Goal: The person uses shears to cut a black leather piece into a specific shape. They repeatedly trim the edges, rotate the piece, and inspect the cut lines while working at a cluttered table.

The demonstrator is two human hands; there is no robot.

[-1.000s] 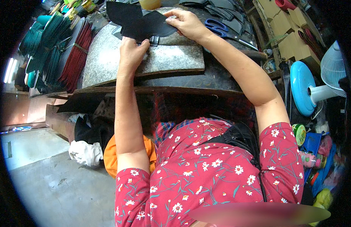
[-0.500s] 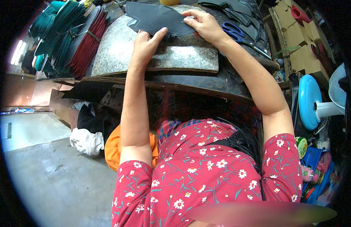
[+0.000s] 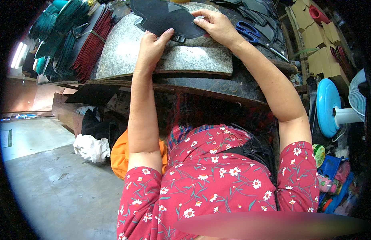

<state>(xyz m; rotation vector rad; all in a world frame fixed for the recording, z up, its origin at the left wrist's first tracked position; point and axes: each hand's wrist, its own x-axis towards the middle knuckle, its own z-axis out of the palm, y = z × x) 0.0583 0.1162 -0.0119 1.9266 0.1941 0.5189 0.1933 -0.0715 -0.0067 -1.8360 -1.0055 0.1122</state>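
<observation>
A dark grey, curved-edge flat piece of sheet material (image 3: 165,19) is held up over a speckled stone slab (image 3: 197,60). My left hand (image 3: 153,46) grips its lower left edge, thumb on top and fingers curled beneath. At its right end my right hand (image 3: 215,26) pinches it between thumb and fingers. A small dark part shows under the piece beside my left thumb; I cannot make out what it is. Blue-handled scissors (image 3: 249,33) lie on the table just right of my right hand.
Bundles of dark green cord-like strips (image 3: 57,38) and dark red strips (image 3: 88,56) sit at the left of the table. More black cut pieces (image 3: 259,18) lie at the back right. A blue and white fan (image 3: 328,108) stands at the right, near cardboard boxes (image 3: 319,60).
The dark piece has tilted slightly, losing its glare, and sits a little higher in the picture. Both hands keep their grip on it.
</observation>
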